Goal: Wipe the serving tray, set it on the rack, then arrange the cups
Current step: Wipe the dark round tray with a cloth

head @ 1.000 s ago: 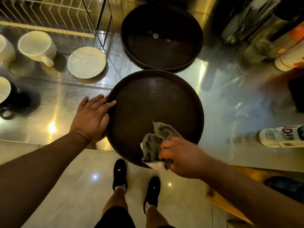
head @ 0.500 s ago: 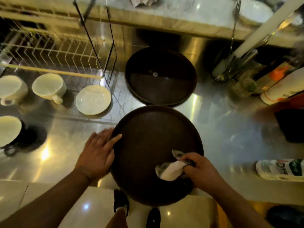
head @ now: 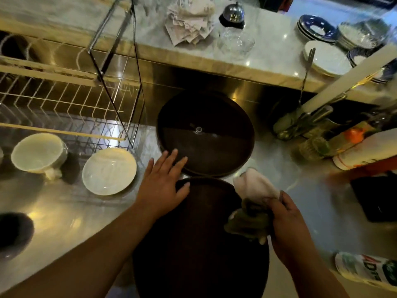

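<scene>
A round dark brown serving tray lies on the steel counter right in front of me. My left hand rests flat on its far left rim, fingers spread. My right hand grips a crumpled grey-white cloth over the tray's right side. A second dark tray leans behind it. A wire rack stands at the left. A white cup and a white saucer sit in front of the rack.
A dark cup sits at the left edge. Bottles and a cutlery holder crowd the right, and a spray can lies near the front right. The raised ledge holds stacked plates, a bell and paper slips.
The view has tilted up, so the tray sits lower in frame. My right hand has carried the cloth from the tray's near middle to its right rim. My left hand stays on the left rim.
</scene>
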